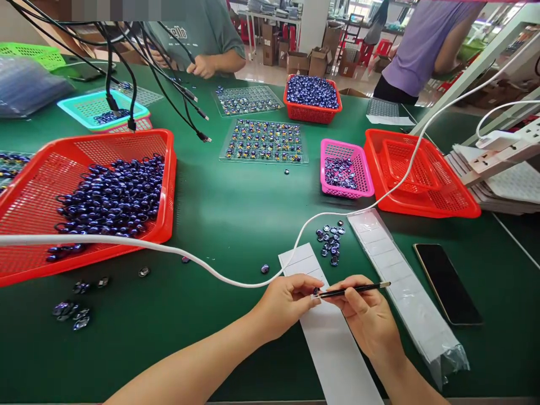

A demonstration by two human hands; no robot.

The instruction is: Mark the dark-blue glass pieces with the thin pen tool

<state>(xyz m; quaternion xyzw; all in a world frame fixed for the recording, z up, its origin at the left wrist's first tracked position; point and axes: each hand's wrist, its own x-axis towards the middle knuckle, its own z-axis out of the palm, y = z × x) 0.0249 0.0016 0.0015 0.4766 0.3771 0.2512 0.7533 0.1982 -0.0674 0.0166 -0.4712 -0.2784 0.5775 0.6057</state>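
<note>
Left hand (pixel 283 306) pinches a glossy piece (pixel 316 292), right hand (pixel 371 320) a slender rod (pixel 369 287).

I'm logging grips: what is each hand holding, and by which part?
Right hand: black tool, around its middle. Left hand: small dark piece, at the fingertips; which part is unclear.

Bright, fairly even light fills the scene, laying a pale, hazy glare down the middle of the smooth green tabletop (pixel 228 208) and small glints on the clear crinkled plastic wrap (pixel 454 357), while the distant white-framed window (pixel 358 8) looks washed out. The foreground is reasonably crisp, the far background softer, and wide-angle distortion stretches the large red mesh plastic basket (pixel 46 174) at the left edge. A grey pixelated patch (pixel 118 9) masks part of the top left.
</note>
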